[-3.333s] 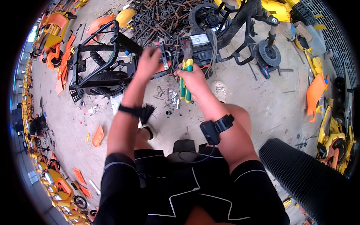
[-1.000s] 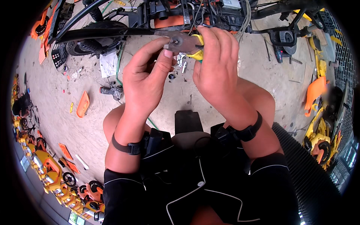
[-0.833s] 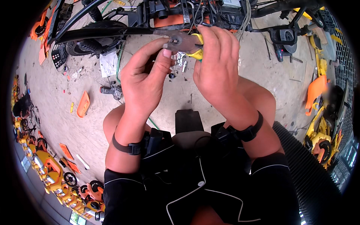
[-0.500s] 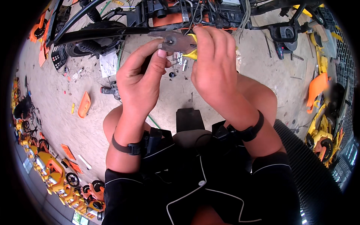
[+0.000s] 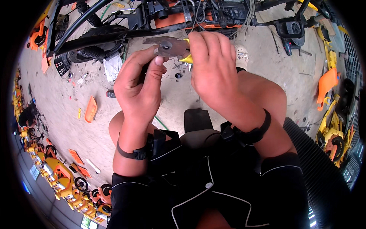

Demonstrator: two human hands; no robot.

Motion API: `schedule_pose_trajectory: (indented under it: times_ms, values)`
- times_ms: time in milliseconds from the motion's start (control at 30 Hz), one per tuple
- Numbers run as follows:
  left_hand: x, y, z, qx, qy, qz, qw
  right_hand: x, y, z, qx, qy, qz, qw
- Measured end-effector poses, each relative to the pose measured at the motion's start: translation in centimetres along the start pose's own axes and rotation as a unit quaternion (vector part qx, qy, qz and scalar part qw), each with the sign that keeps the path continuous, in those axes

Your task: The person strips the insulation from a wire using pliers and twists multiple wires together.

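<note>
Black vehicle frame [image 5: 95, 41] judged partly stripped, wires [image 5: 249, 18] exposed; remainder can't be told. Right hand [image 5: 213, 63] tightly curled, left hand [image 5: 139, 82] thumb and forefinger almost meeting. Near frame, pliers [image 5: 173, 47] are gripped by right; anything pinched by left unclear.

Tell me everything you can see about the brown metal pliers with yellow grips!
The brown metal pliers with yellow grips are held sideways midair, the flat, worn-looking head pointing to the person's left, a round pivot showing. The right hand wraps and mostly hides the handles. The left hand has its thumb and finger by the head's lower edge; whether they touch it is unclear.
</note>
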State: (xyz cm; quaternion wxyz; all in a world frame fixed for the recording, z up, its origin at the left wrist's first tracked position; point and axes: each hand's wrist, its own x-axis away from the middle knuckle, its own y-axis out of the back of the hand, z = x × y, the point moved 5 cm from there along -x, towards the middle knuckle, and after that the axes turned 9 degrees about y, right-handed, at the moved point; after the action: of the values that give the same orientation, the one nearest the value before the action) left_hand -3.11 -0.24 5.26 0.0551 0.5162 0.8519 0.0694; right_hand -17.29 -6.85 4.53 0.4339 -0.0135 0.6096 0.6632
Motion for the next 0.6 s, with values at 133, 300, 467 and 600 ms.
schedule_pose_trajectory:
  times_ms: [133,300,467,600]
  values:
    - [-0.1,0.0,0.0,-0.004,-0.007,-0.005,1.0,-0.1,-0.1,-0.2,0.004,0.009,-0.013,1.0]
    - [-0.3,-0.1,0.3,-0.011,0.03,0.01,0.999,-0.3,-0.1,-0.8,-0.015,-0.007,0.016,1.0]
    - [-0.5,-0.8,0.9,0.024,0.077,0.016,0.997,0.2,-0.3,-1.4,-0.099,-0.078,0.038,0.991]
    - [-0.4,-1.1,0.5,0.028,0.095,0.015,0.995,0.6,-0.8,-1.6,-0.171,-0.126,0.075,0.974]
